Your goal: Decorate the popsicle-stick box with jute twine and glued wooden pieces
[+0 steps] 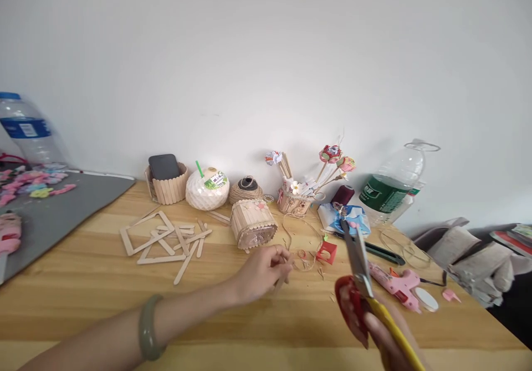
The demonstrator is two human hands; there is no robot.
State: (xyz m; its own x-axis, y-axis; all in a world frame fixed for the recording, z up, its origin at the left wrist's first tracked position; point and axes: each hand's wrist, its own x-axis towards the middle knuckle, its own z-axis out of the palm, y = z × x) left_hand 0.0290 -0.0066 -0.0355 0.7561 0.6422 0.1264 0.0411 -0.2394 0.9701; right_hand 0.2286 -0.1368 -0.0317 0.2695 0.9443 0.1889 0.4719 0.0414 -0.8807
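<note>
My left hand (264, 272), with a green bangle on its wrist, rests on the wooden table (83, 282) and pinches a thin wooden stick (281, 283) near its tip. My right hand (384, 335) is low at the front right and grips red and yellow scissors (358, 274), blades pointing up and away, above the table. A small basket of wooden sticks (252, 223) stands just beyond my left hand. A little red paper piece (327, 252) lies between the two hands.
Loose craft sticks and stick frames (164, 242) lie at the left. A pink glue gun (397, 283), a plastic bottle (393, 185), a twine ball (246, 189), paper flowers in a pot (296, 198) and a phone in a stick holder (166, 181) line the back. A grey mat (54, 216) lies far left.
</note>
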